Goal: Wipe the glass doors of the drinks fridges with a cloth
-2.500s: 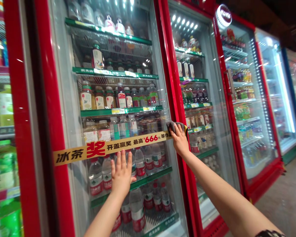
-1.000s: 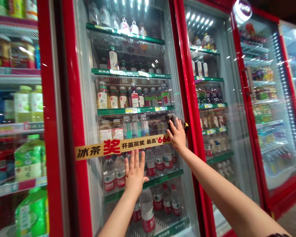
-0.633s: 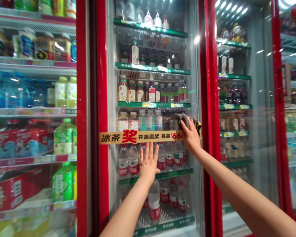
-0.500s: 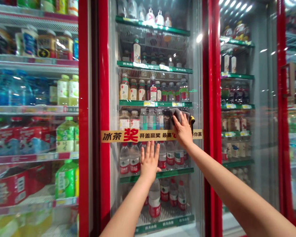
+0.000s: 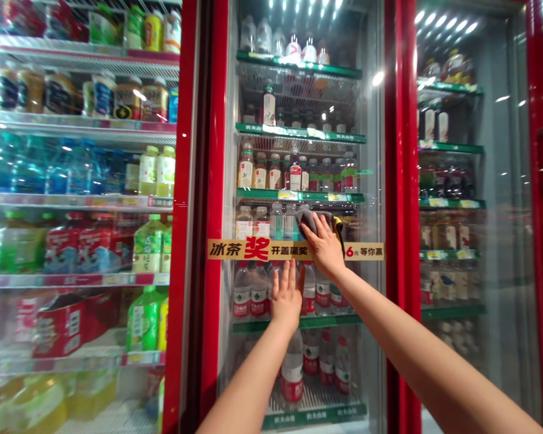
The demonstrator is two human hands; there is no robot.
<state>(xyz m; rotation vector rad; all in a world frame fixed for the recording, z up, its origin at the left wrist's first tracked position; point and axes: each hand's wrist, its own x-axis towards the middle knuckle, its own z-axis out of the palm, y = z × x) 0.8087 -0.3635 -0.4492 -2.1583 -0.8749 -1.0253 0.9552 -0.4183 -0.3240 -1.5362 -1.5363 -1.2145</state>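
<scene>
Two hands at a cooler door: right hand on grey cloth, left hand open

Scene: open drinks rack at left, then red door frames, with bottled drinks on green-edged shelves behind the glass door. Door looks shut from this view. The glass should be stiff, smooth and slippery, and breakable if knocked. A flat palm looks safer on it than fingertip load.

A red-and-yellow promo strip runs across the glass. The cloth sits against the glass at the strip's upper edge, toward the door's right side, near the frame.

Cloth: probably soft, light and limp; looks like microfibre, can't confirm. It should bunch and slide easily, so best held as a folded wad under the palm, not by a corner. Small yellow piece at its right edge; can't tell if it's part of the cloth.

Pose: both arms reach forward and up from below the view, elbows nearly straight. Right hand comes in at an angle, fingers curled over the wad in a narrow grip, holding the cloth to the glass. Left hand sits lower, palm toward the glass, fingers upright and slightly apart, holding nothing, just below the strip.
</scene>
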